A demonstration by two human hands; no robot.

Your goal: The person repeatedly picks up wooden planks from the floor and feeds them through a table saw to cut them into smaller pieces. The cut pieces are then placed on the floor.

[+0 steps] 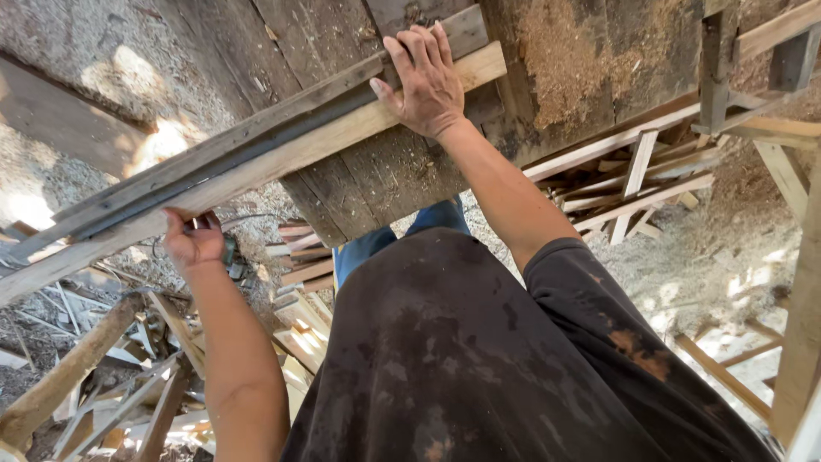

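- Nearest the camera is the person's dark, stained shirt, with both bare forearms reaching away from it.
- The left hand sits closer to the body, curled up under the lower edge of the long pale wooden plank; its fingers are closed around that edge, though what lies beneath the palm is hidden.
- Just beside that hand, scrap offcuts lie piled on the sawdust-covered ground.
- The plank runs on a long diagonal, low at the left edge of the view and rising to the upper right, where its squared end points past the right hand.
- A darker, greyer strip lies along the plank's upper side, touching it and sharing the same axis.
- The right hand is farther out, laid flat on top near the plank's high end, fingers spread and pressing down.
- Beyond it is a weathered board surface dusted with sawdust, and pale wooden frames stacked further right.
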